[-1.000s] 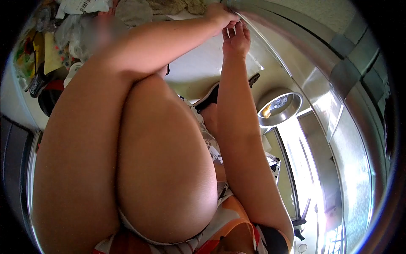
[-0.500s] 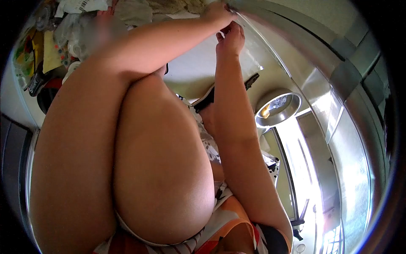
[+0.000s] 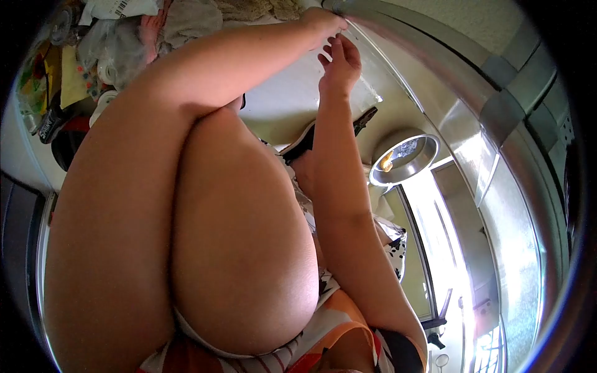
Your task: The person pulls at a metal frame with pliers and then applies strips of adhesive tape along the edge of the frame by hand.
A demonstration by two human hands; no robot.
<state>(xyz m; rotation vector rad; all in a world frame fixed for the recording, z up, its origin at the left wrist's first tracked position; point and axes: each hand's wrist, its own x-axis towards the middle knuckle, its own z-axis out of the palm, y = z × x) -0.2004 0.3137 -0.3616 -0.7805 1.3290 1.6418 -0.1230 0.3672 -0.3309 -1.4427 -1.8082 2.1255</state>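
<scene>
My left hand [image 3: 321, 26] is at the top of the view, beside a shiny metal rail [image 3: 398, 37]. Its fingers are pressed together near the upper end of a thin bright edge [image 3: 388, 67]; what they pinch is too small to make out. Just below it is my right hand [image 3: 341, 67], fingers bent and spread apart, with nothing visible in them. The fingertips of both hands are close together. Behind them lies a pale, glossy surface [image 3: 280, 68].
A steel bowl [image 3: 429, 152] holding something yellow and something clear and crinkled stands right of my right forearm. A dark shoe [image 3: 303, 142] is on the floor. Clear plastic bags [image 3: 115, 46] and crumpled cloths [image 3: 196, 28] are heaped at upper left. Metal panels [image 3: 513, 205] line the right side.
My right hand has dropped slightly away from my left hand, and its fingers have opened from a closer pinch. My left hand stays near the rail.
</scene>
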